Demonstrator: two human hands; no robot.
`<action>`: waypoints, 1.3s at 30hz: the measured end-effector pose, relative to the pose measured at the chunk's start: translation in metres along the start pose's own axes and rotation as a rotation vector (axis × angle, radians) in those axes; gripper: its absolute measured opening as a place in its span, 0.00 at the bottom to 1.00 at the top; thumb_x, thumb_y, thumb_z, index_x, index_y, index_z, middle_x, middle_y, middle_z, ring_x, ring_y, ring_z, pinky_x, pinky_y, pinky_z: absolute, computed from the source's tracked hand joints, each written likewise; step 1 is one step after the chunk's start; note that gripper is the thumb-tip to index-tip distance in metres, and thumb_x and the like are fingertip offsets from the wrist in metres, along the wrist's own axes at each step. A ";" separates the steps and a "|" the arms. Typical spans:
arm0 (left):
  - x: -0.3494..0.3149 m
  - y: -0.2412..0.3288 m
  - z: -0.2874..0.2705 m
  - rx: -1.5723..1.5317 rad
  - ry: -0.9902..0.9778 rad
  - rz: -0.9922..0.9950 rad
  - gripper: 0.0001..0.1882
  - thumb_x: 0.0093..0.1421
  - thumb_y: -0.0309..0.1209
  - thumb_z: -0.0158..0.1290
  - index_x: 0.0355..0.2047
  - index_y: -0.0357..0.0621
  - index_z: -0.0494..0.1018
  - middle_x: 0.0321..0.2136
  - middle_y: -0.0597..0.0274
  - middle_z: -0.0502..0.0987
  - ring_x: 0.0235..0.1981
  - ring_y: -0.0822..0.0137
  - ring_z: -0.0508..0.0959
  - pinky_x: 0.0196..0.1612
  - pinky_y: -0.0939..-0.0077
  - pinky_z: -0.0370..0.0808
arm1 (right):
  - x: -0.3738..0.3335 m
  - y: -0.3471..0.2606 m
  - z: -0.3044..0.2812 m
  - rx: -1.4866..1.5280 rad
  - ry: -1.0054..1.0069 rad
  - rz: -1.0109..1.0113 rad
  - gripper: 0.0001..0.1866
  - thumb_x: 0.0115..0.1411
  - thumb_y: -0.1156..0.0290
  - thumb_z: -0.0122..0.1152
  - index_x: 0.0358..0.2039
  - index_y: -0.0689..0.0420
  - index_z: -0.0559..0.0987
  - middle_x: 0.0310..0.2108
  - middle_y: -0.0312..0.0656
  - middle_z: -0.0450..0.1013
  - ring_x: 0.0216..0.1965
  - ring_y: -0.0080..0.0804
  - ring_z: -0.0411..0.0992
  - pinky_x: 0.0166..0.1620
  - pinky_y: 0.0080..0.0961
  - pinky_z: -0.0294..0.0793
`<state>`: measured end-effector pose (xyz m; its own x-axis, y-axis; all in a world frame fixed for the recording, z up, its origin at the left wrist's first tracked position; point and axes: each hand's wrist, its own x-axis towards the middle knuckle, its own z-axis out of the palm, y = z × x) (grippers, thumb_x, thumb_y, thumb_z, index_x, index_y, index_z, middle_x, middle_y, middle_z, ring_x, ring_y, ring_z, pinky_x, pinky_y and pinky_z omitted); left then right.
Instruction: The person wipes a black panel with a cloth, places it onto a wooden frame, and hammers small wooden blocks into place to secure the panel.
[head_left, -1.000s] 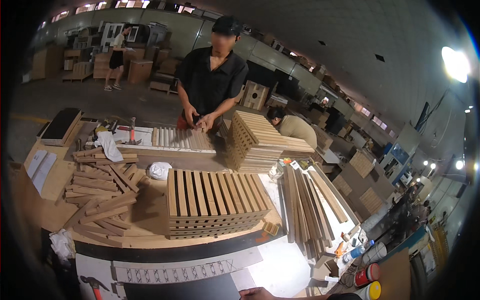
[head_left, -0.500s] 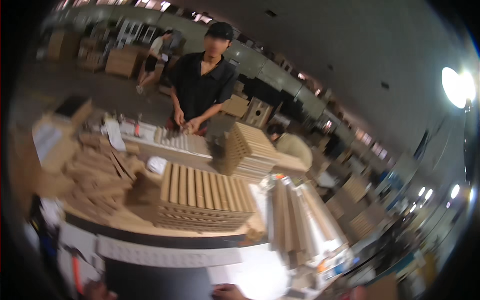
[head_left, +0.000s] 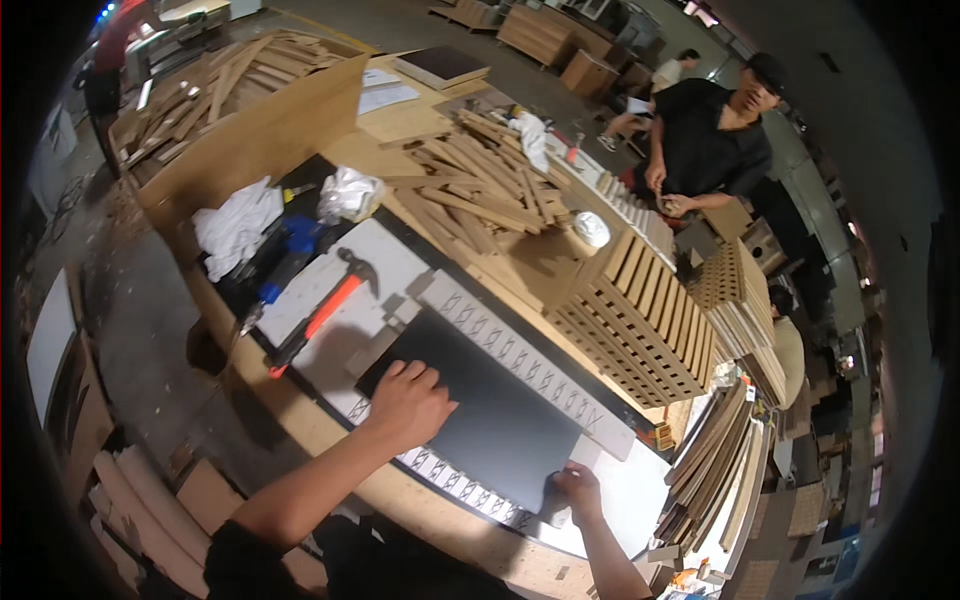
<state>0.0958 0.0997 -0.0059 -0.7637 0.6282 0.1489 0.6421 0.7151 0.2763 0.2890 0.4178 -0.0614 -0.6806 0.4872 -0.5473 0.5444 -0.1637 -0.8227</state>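
The smooth, dark rectangular panel (head_left: 490, 405) is lying flat between both hands, its long axis slanting from upper left, by the left fingers, to lower right, where the right fingers are meeting its end. The left hand (head_left: 412, 403) is resting on top, fingers curling; whether they're gripping, I can't tell. The right hand (head_left: 580, 492) is bending its fingers at the edge, the pinch staying unclear. Beyond the left fingers, a pale, flat strip (head_left: 525, 360) patterned with dark marks is running parallel; leftward, a claw hammer (head_left: 325, 310) is showing its orange-and-black handle. Farther beyond the right fingers, slatted wooden frames (head_left: 640, 315) are forming a blocky stack.
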 end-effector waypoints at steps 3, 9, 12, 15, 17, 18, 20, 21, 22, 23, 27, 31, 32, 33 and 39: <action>-0.024 -0.008 0.015 -0.059 0.048 -0.056 0.13 0.50 0.40 0.59 0.30 0.44 0.79 0.31 0.61 0.77 0.41 0.61 0.73 0.46 0.62 0.67 | -0.003 -0.001 0.015 0.005 0.010 -0.033 0.16 0.54 0.80 0.63 0.43 0.59 0.71 0.30 0.36 0.74 0.28 0.22 0.73 0.27 0.17 0.72; -0.116 -0.013 0.074 -1.053 0.461 -0.759 0.16 0.58 0.27 0.56 0.46 0.37 0.74 0.32 0.56 0.78 0.31 0.68 0.78 0.29 0.71 0.74 | -0.012 -0.003 0.018 -0.093 0.070 -0.085 0.14 0.56 0.79 0.61 0.43 0.61 0.72 0.31 0.36 0.74 0.27 0.20 0.70 0.27 0.15 0.67; -0.113 -0.005 0.110 -1.495 0.626 -0.728 0.24 0.60 0.27 0.54 0.57 0.37 0.65 0.36 0.57 0.76 0.34 0.75 0.75 0.32 0.79 0.75 | -0.004 -0.002 0.015 -0.094 0.046 -0.035 0.17 0.55 0.78 0.61 0.45 0.61 0.70 0.32 0.37 0.74 0.28 0.21 0.70 0.28 0.17 0.69; -0.099 0.016 0.118 -1.435 0.715 -0.731 0.29 0.59 0.27 0.55 0.60 0.38 0.60 0.40 0.56 0.73 0.35 0.73 0.74 0.36 0.78 0.75 | -0.007 -0.014 0.022 -0.232 0.090 -0.072 0.23 0.53 0.77 0.64 0.49 0.61 0.69 0.35 0.40 0.73 0.30 0.25 0.71 0.31 0.21 0.70; -0.091 0.022 0.118 -1.025 0.709 -0.728 0.35 0.57 0.28 0.57 0.63 0.39 0.56 0.44 0.52 0.68 0.36 0.67 0.74 0.41 0.74 0.75 | -0.009 -0.024 0.042 -0.382 0.129 -0.151 0.26 0.51 0.76 0.66 0.51 0.61 0.68 0.38 0.43 0.72 0.33 0.27 0.71 0.34 0.24 0.72; -0.084 0.025 0.114 -0.938 0.713 -0.707 0.37 0.56 0.29 0.57 0.64 0.38 0.55 0.46 0.47 0.64 0.37 0.60 0.75 0.40 0.70 0.76 | -0.009 -0.030 0.053 -0.575 0.206 -0.405 0.29 0.49 0.75 0.68 0.51 0.60 0.69 0.42 0.44 0.71 0.38 0.32 0.71 0.39 0.28 0.72; -0.078 0.029 0.101 -0.889 0.677 -0.746 0.36 0.56 0.29 0.57 0.63 0.38 0.55 0.46 0.46 0.64 0.38 0.59 0.75 0.40 0.69 0.76 | -0.015 -0.040 0.089 -0.845 0.137 -0.820 0.32 0.46 0.72 0.70 0.52 0.58 0.69 0.49 0.48 0.67 0.46 0.40 0.69 0.48 0.35 0.71; -0.078 0.030 0.096 -0.825 0.631 -0.768 0.36 0.57 0.30 0.56 0.63 0.37 0.55 0.46 0.46 0.64 0.39 0.57 0.75 0.40 0.68 0.76 | -0.019 -0.052 0.119 -0.916 -0.013 -0.979 0.32 0.45 0.72 0.70 0.53 0.58 0.68 0.52 0.50 0.65 0.49 0.43 0.67 0.51 0.38 0.69; -0.079 0.030 0.095 -0.819 0.660 -0.767 0.35 0.57 0.32 0.55 0.62 0.36 0.56 0.45 0.45 0.66 0.39 0.53 0.75 0.41 0.65 0.75 | -0.030 -0.068 0.156 -0.941 -0.132 -1.029 0.33 0.45 0.71 0.70 0.53 0.57 0.68 0.54 0.51 0.65 0.51 0.47 0.66 0.52 0.38 0.68; -0.076 0.028 0.106 -0.849 0.644 -0.768 0.35 0.57 0.32 0.55 0.62 0.36 0.56 0.45 0.45 0.66 0.39 0.53 0.75 0.41 0.65 0.75 | -0.031 -0.076 0.189 -0.983 -0.231 -1.052 0.34 0.45 0.71 0.70 0.53 0.56 0.69 0.55 0.52 0.64 0.53 0.51 0.65 0.54 0.39 0.68; -0.092 -0.006 0.093 -0.779 0.680 -0.523 0.25 0.56 0.34 0.51 0.52 0.35 0.69 0.41 0.43 0.73 0.40 0.44 0.74 0.44 0.59 0.72 | -0.005 -0.071 0.266 -1.099 -0.358 -1.158 0.36 0.50 0.59 0.65 0.59 0.53 0.65 0.63 0.52 0.55 0.64 0.60 0.52 0.61 0.60 0.53; -0.108 -0.076 0.119 -0.507 0.615 -0.460 0.26 0.56 0.42 0.48 0.49 0.37 0.71 0.45 0.44 0.72 0.43 0.43 0.73 0.47 0.55 0.69 | 0.008 -0.057 0.291 -1.360 -0.316 -1.036 0.41 0.51 0.55 0.63 0.63 0.52 0.58 0.68 0.48 0.44 0.69 0.55 0.39 0.61 0.69 0.44; -0.106 -0.084 0.108 -0.652 0.572 -0.426 0.26 0.53 0.41 0.51 0.49 0.38 0.72 0.46 0.45 0.71 0.44 0.44 0.71 0.47 0.56 0.69 | 0.009 -0.049 0.292 -1.323 -0.302 -1.041 0.42 0.50 0.57 0.63 0.63 0.53 0.57 0.69 0.47 0.43 0.69 0.55 0.37 0.61 0.69 0.44; -0.110 -0.100 0.105 -0.476 0.491 -0.303 0.26 0.48 0.37 0.55 0.47 0.39 0.73 0.47 0.47 0.70 0.44 0.46 0.71 0.45 0.58 0.69 | 0.007 -0.044 0.295 -1.275 -0.312 -1.042 0.43 0.50 0.59 0.64 0.63 0.53 0.56 0.69 0.47 0.42 0.70 0.54 0.36 0.61 0.69 0.44; -0.078 -0.124 0.029 -0.526 0.258 -0.231 0.26 0.38 0.35 0.64 0.40 0.42 0.74 0.38 0.50 0.71 0.37 0.48 0.73 0.39 0.56 0.69 | -0.008 -0.046 0.310 -1.183 -0.310 -1.030 0.42 0.48 0.60 0.65 0.63 0.52 0.58 0.68 0.46 0.45 0.70 0.51 0.38 0.61 0.69 0.44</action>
<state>0.0781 -0.0290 -0.0795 -0.9126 0.3344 0.2354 0.3896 0.5361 0.7488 0.1172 0.1560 -0.0665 -0.9695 -0.2449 0.0106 -0.2332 0.9081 -0.3479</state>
